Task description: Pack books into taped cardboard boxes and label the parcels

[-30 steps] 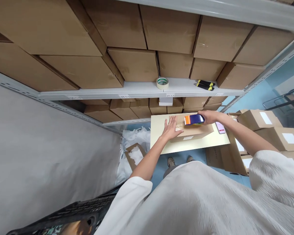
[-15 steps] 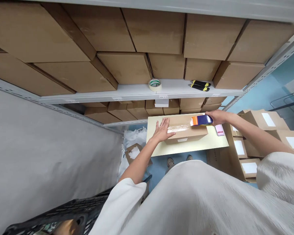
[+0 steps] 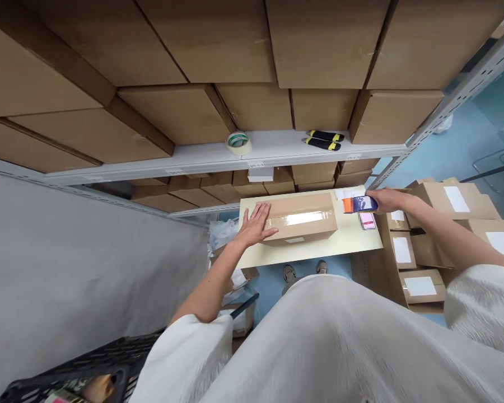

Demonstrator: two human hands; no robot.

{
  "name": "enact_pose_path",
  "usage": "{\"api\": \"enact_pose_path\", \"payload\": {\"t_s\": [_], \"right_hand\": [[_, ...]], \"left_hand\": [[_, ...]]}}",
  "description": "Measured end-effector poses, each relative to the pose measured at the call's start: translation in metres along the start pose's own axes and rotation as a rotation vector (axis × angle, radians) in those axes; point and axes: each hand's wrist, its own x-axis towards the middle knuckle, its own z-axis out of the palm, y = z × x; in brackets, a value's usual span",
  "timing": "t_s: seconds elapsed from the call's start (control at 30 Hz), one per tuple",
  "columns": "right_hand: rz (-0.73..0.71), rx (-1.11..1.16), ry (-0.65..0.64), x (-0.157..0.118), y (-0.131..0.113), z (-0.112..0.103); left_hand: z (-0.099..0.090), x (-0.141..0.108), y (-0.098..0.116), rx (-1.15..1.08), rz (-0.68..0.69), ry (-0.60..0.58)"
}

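Observation:
A closed cardboard box (image 3: 296, 204) lies on the pale yellow tabletop (image 3: 302, 254), with a shiny strip of clear packing tape (image 3: 306, 218) along its top seam. My left hand (image 3: 255, 225) rests on the box's left end, fingers spread. In my right hand (image 3: 384, 200) is a blue and orange tape dispenser (image 3: 360, 204), just right of the box and apart from it. Beneath and beside the dispenser are a white paper (image 3: 348, 193) and a pink-and-white card or phone (image 3: 367, 221).
Shelves ahead hold rows of cardboard boxes (image 3: 252, 106), a tape roll (image 3: 238, 143) and black-yellow cutters (image 3: 324, 140). Labelled boxes (image 3: 420, 286) are stacked in a large carton at right. A black crate (image 3: 79, 364) stands lower left, beside a grey wall (image 3: 75, 268).
My right hand has drawn the tape dispenser rightward past the box's end and off it. The tape strip now reaches the right edge. My left hand stays on the box.

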Motion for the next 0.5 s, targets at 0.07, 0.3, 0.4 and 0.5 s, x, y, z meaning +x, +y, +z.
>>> {"api": "enact_pose_path", "payload": {"t_s": [0.07,0.3,0.4,0.5], "right_hand": [[-0.016,0.005,-0.014,0.003,0.004,0.002],[-0.085,0.000,-0.005,0.003,0.018,0.001],[-0.061,-0.031,-0.017,0.007,0.016,0.003],[-0.016,-0.058,-0.048,0.016,0.008,0.008]], "left_hand": [[0.000,0.000,-0.001,0.017,-0.005,-0.003],[-0.003,0.001,0.000,0.046,-0.026,-0.011],[-0.005,0.001,0.002,0.054,-0.039,-0.019],[-0.006,0.000,0.004,0.052,-0.047,-0.039]]}}
